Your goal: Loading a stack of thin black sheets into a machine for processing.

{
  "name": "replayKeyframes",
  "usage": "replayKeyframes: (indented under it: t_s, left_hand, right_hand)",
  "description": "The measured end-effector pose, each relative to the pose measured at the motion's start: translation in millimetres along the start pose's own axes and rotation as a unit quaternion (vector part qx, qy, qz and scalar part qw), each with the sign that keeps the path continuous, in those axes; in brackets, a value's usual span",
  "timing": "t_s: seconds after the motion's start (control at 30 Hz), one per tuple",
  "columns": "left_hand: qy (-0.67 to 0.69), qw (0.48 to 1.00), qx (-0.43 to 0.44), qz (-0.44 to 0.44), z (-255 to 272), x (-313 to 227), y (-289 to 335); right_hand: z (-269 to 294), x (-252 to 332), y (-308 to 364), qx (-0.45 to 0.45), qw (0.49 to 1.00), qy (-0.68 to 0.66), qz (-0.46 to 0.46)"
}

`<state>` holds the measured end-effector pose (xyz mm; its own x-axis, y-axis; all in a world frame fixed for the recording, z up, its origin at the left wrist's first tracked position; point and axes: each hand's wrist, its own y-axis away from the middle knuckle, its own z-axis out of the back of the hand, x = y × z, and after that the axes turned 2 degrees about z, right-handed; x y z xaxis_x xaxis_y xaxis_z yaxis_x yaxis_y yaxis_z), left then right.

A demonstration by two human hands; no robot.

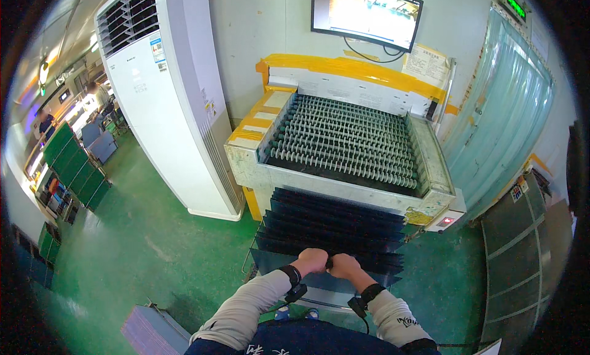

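My left hand [312, 261] and my right hand [346, 266] are side by side, both closed, above the near end of a row of thin dark panels [332, 223]. A small black thing [330, 263] shows between the hands. The hands hide most of it, so I cannot make out its kind, or whether it belongs to one of the panels. The panels stand on edge, closely spaced, in a wire rack [247, 261] right before my body. Black bands with small dark boxes circle both wrists.
Behind the panels is a machine with a bed of rollers [347, 140]. A tall white air conditioner [163, 109] stands left of it, a hanging strip curtain [504, 103] right. Grey panels [516, 244] lean at the right. A flat stack [153, 330] is at lower left. People sit far left.
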<state>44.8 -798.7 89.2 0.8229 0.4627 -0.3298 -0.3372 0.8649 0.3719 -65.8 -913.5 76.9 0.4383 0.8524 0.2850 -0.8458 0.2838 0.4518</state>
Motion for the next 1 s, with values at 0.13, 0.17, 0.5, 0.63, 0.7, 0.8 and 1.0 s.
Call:
replayKeyframes:
  t_s: [0.13,0.17,0.5,0.63,0.7,0.8,1.0]
  left_hand:
    - [-0.014,1.000,0.010,0.000,-0.5,3.3,-1.1]
    - [-0.011,1.000,0.016,0.002,-0.6,4.0,-1.0]
    - [0.003,1.000,0.006,0.010,-4.7,1.4,-5.7]
    - [-0.016,1.000,0.018,0.014,10.4,-7.0,1.5]
    - [-0.011,0.999,0.025,0.023,13.6,-1.4,6.3]
    - [-0.004,0.998,0.035,0.052,10.8,-6.1,-0.9]
    - [-0.058,0.996,0.065,0.021,3.4,-0.3,-13.0]
  right_hand:
    - [0.4,2.0,-1.3,0.003,1.000,-0.003,-0.002]
    - [0.6,2.7,-1.5,0.004,1.000,-0.004,-0.005]
    - [2.4,3.6,5.2,-0.013,1.000,-0.001,-0.007]
    - [12.5,8.4,11.9,-0.018,1.000,-0.011,0.010]
    - [12.5,15.3,12.2,-0.010,1.000,-0.013,0.013]
    - [1.0,3.4,0.0,-0.021,0.999,-0.018,0.019]
    - [0.1,1.5,3.8,-0.032,0.999,-0.025,0.012]
